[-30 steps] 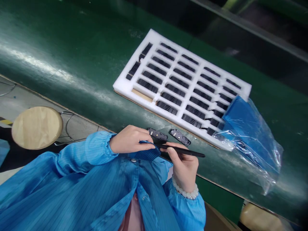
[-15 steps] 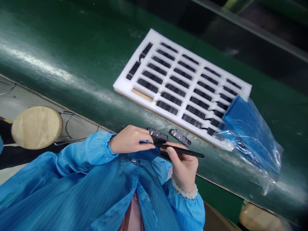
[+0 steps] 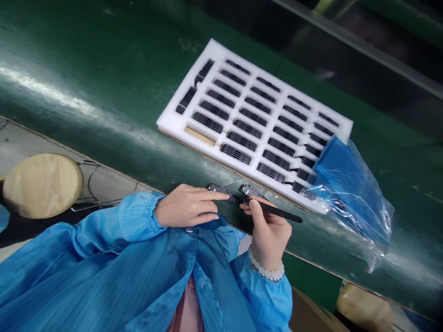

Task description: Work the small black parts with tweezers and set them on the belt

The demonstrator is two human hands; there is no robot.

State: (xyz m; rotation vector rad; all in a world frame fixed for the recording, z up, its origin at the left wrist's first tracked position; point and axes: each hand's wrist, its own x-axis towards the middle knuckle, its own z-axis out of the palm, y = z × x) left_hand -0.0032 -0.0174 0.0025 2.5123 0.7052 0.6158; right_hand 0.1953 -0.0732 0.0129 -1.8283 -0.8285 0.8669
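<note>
My right hand (image 3: 272, 230) grips black tweezers (image 3: 282, 213) between thumb and fingers, their tip pointing left at a small black plastic part (image 3: 218, 188) on the bench edge. The index finger of my left hand (image 3: 188, 206) stretches out onto that same part, covering some of it. Under the left hand's other fingers hangs a blue dotted sheet (image 3: 213, 224), mostly hidden, seemingly held by them. A second black part (image 3: 251, 190) lies just to the right, partly behind my right hand.
A white foam tray (image 3: 169, 117) with rows of black parts in its slots sits beyond my hands. Clear plastic with a blue sheet (image 3: 346, 170) covers its right end. Wooden stools (image 3: 44, 184) stand below the green bench (image 3: 86, 69).
The tweezers' tip has moved from the blue sheet up to the left black part. My left index finger has straightened onto that part, and the sheet has dropped lower under the hand.
</note>
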